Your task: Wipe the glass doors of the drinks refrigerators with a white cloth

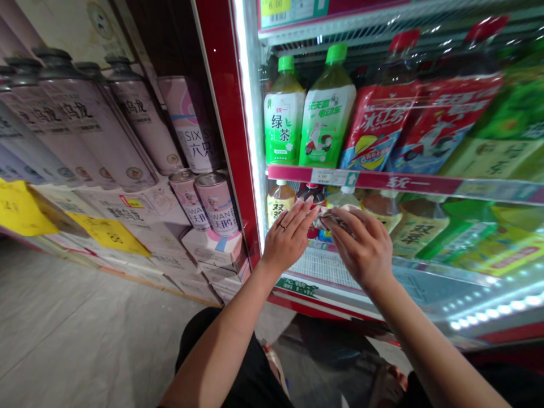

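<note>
My right hand [361, 243] grips a crumpled grey-white cloth [335, 219] and presses it to the glass door of a drinks fridge [425, 272]. Just left of it, my left hand [288, 235] lies flat with fingers spread, its fingertips close to the cloth. A ring circles one of its fingers. Behind the glass, bottles of green tea [284, 113] and iced black tea [376, 124] stand above a red shelf price strip [382, 182]. More bottles on the lower shelf sit partly hidden behind my hands.
The fridge's red frame [227, 113] runs along its left side. Tall pale tins [97, 124], pink Swan cans [216, 204] and stacked cartons [212, 255] line the left, with yellow paper signs [21, 209]. A grey floor [85, 306] lies below.
</note>
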Tool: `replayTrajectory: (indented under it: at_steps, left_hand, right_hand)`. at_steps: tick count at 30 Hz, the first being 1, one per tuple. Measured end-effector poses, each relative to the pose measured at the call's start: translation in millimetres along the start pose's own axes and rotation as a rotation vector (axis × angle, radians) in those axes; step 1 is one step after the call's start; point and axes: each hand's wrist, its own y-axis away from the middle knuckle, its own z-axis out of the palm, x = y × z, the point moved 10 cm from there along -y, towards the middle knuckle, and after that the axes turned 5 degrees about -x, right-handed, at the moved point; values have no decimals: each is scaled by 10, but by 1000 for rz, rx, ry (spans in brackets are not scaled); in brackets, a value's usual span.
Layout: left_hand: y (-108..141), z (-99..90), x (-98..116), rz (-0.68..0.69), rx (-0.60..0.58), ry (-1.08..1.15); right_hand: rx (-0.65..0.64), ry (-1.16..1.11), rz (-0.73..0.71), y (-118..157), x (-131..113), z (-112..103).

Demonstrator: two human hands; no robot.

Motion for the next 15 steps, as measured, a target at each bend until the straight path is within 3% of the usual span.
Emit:
replayTrajectory:
  at_steps: [15]
  left_hand:
    - [-11,-12,13,-2,15,2]
  right_hand:
    - [-15,2,-12,30,-7,1]
